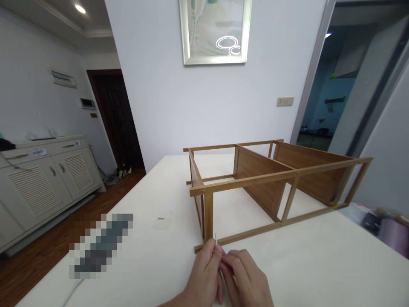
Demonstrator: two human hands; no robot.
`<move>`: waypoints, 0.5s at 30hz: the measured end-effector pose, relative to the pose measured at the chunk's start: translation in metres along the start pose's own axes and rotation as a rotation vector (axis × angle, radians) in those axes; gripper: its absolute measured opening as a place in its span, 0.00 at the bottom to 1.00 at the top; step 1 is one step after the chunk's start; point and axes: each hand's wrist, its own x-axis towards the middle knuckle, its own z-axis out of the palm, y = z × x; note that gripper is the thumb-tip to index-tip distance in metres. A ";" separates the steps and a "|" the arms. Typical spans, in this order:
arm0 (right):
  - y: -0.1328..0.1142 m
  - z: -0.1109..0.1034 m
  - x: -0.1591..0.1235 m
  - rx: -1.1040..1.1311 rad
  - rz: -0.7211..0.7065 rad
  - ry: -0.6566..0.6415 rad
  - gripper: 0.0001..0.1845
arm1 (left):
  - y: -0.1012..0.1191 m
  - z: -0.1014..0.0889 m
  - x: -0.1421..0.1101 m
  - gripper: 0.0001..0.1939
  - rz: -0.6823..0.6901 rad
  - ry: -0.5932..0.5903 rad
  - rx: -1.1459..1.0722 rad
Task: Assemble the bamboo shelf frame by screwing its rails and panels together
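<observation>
A wooden shelf frame [249, 179] lies on its side on the white table [137, 273], with slatted rails and several brown panels. My left hand [204, 270] is closed in a pinch at the frame's near lower left corner, beside the upright end post [208, 213]. A thin metal rod [216, 238] sticks up from between its fingertips; its lower part is hidden. Pressed against the left hand, my right hand [247, 275] is closed with its fingers curled inward; what they grip is hidden. A screw head shows at the frame's upper near corner.
Left of the frame, a small clear plastic bag [162, 219] lies with a screw [161, 218] on or in it. A pixelated dark object [104, 247] with a white cable [72, 292] is near the table's left edge. A white wall [207, 106] rises behind the table.
</observation>
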 end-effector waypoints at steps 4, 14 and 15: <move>0.000 -0.002 0.001 0.070 0.014 -0.059 0.09 | 0.004 -0.008 -0.006 0.29 -0.014 -0.037 0.107; 0.001 0.001 -0.005 0.354 0.535 0.024 0.09 | 0.026 -0.082 -0.006 0.07 0.319 0.158 0.949; 0.000 0.002 -0.006 0.363 0.539 0.027 0.10 | 0.025 -0.084 -0.003 0.09 0.343 0.126 0.996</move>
